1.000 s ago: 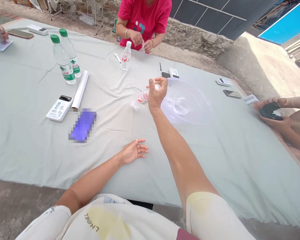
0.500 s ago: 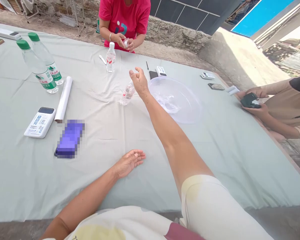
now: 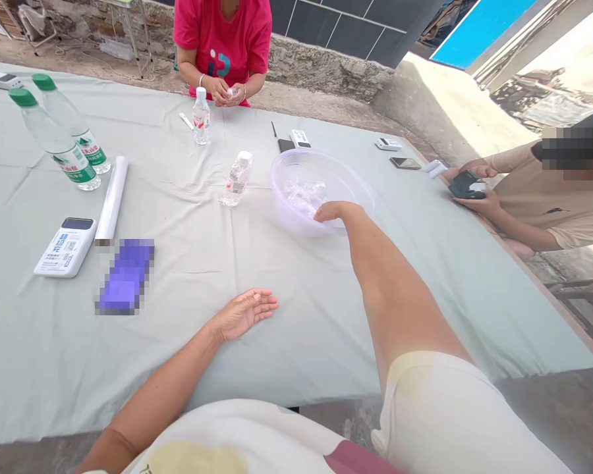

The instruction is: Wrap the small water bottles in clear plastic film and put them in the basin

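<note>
My right hand (image 3: 337,212) reaches across the grey-green cloth to the near rim of a clear plastic bowl (image 3: 296,224). Its fingers curl over that rim, and their tips are hidden. Crumpled clear film (image 3: 304,192) lies inside the bowl. A small clear bottle (image 3: 237,178) with a white cap stands upright just left of the bowl, apart from my hand. My left hand (image 3: 244,313) lies flat on the cloth near me, fingers stretched out, holding nothing.
Two green-capped water bottles (image 3: 54,141), a white roll (image 3: 111,197), a white device (image 3: 65,245) and a blurred purple item (image 3: 126,275) lie at left. A person in red (image 3: 222,39) sits opposite. Another person's hands (image 3: 474,191) hold a dark device at right. Small gadgets (image 3: 300,138) lie beyond the bowl.
My right hand let go of the small bottle, which now stands on the cloth, then moved right and down to the bowl's near rim. My left hand stayed flat.
</note>
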`<state>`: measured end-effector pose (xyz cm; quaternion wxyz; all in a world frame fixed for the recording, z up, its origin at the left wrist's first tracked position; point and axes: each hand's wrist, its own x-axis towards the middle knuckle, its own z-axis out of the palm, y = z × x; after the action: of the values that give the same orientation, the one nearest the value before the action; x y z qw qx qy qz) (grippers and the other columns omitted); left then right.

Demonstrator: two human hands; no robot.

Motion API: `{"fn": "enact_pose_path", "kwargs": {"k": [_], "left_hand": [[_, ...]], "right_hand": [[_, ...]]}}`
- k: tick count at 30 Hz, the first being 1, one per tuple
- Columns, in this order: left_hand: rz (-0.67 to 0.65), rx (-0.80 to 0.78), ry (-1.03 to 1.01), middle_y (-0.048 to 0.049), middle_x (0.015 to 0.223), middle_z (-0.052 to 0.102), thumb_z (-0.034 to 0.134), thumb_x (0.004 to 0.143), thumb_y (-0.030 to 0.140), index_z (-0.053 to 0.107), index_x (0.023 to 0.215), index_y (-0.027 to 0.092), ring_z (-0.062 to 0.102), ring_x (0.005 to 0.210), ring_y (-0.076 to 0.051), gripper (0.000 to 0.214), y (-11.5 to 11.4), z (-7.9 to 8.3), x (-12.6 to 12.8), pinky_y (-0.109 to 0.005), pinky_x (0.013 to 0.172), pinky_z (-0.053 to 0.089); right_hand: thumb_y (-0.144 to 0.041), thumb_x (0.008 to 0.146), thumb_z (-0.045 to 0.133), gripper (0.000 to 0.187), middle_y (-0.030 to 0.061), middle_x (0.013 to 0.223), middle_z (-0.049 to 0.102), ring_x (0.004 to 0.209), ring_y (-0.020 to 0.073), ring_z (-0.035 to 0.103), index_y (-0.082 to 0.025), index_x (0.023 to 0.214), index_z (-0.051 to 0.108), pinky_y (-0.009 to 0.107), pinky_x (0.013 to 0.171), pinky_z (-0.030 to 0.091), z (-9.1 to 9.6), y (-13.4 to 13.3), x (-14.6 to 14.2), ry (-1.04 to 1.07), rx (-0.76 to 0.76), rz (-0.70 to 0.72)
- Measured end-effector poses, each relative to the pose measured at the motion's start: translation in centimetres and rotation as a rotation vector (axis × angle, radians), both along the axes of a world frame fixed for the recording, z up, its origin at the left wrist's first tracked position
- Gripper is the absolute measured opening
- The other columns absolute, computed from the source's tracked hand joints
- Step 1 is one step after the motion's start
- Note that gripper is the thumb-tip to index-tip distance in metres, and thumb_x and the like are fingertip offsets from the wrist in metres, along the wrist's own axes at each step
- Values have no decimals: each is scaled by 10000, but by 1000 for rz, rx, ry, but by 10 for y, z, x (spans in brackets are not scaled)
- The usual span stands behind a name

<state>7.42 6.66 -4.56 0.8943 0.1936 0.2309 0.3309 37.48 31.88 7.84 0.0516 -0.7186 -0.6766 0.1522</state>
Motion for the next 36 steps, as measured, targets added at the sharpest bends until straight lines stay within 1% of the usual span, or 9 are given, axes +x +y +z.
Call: {"fn": "enact_pose_path", "kwargs": {"k": [5,10,13,16,20,23,28,32,36], "left_hand": [[13,22,4,-135,1209,689,692,898,358,687,1127,168,627,1196,-258,298,-1,3,-3,-467,1133,367],[56,51,2,-140,1172,702,710,877,375,684,1118,171,646,1155,-259,317,-4,5,-1,-457,1088,408],[127,74,16,-139,1164,700,730,843,439,687,1117,174,640,1148,-265,383,-6,13,-3,-443,1052,431],[225,108,108,-124,1175,688,715,797,589,696,1102,186,605,1179,-261,506,-8,33,-6,-405,1016,445],[292,278,424,-75,1116,703,775,754,515,705,1034,190,608,1123,-227,434,-14,58,-13,-356,983,432],[325,250,524,-85,1043,720,766,780,432,702,988,158,649,1025,-217,351,-23,65,-21,-343,910,473],[259,174,379,-108,1060,728,650,888,495,606,1259,197,703,882,-211,478,-38,63,-34,-328,736,540],[129,249,460,-95,1056,728,606,910,542,511,1419,252,704,838,-207,593,-50,67,-29,-302,683,543],[133,295,572,-76,1091,712,588,903,578,542,1415,264,680,831,-184,602,-57,70,-28,-259,662,520]], "right_hand": [[-293,784,697,289,128,1165,704,1134,272,646,-154,1035,732,438,1016,496,21,-21,3,140,87,-127],[-347,816,709,345,92,1189,698,1086,228,673,-202,1130,716,453,1031,496,43,-101,-36,798,458,33],[-411,796,754,352,54,1272,656,1078,247,677,-286,1124,737,450,1003,528,30,-180,-72,923,302,240],[-400,859,699,311,41,1318,632,1080,241,672,-342,1163,727,439,960,552,2,-248,-105,941,192,302],[-374,895,654,357,30,1352,613,1104,229,662,-382,1252,673,414,918,557,-33,-303,-133,969,74,318],[-412,881,667,378,39,1366,610,1170,236,638,-360,1255,661,383,892,552,-48,-320,-136,1086,-39,218],[-627,850,616,441,68,1198,695,1021,216,689,-280,1112,693,314,762,527,-58,-320,-128,1181,37,-289],[-679,798,644,499,55,1169,703,1091,227,651,-251,1048,705,334,867,516,-61,-315,-149,1246,-102,-166],[-590,709,755,394,15,835,696,838,194,645,-213,788,671,309,729,523,-68,-315,-179,1324,-123,-189]]}}
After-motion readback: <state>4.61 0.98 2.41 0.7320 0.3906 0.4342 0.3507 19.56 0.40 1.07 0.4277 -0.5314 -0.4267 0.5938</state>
